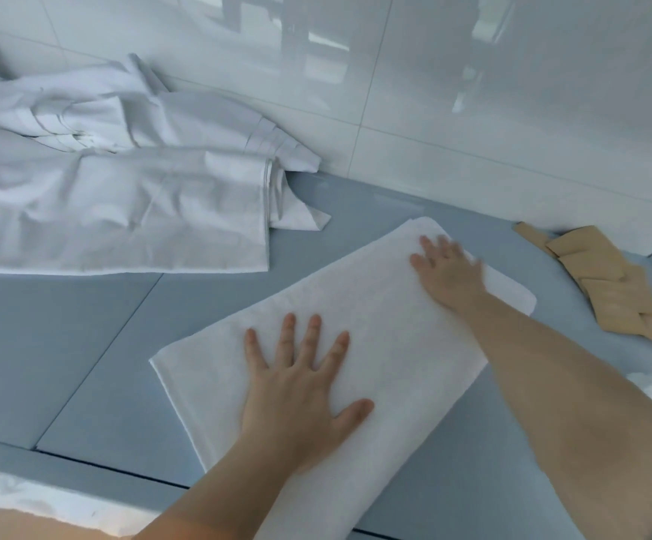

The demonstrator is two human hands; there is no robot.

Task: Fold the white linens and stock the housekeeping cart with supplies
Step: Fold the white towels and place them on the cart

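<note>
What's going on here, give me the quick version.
A person is folding linens on a blue-grey surface. Both hands lie flat with fingers spread on a folded white towel: the left hand near its closer end, the right hand near the far end. A rumpled white sheet lies apart at the upper left, tan paper pieces at the right.

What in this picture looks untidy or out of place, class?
The sheets at the upper left lie crumpled and unfolded on the blue table. Tan paper pieces lie scattered at the right edge. The towel lies flat under the left hand and right hand.
</note>
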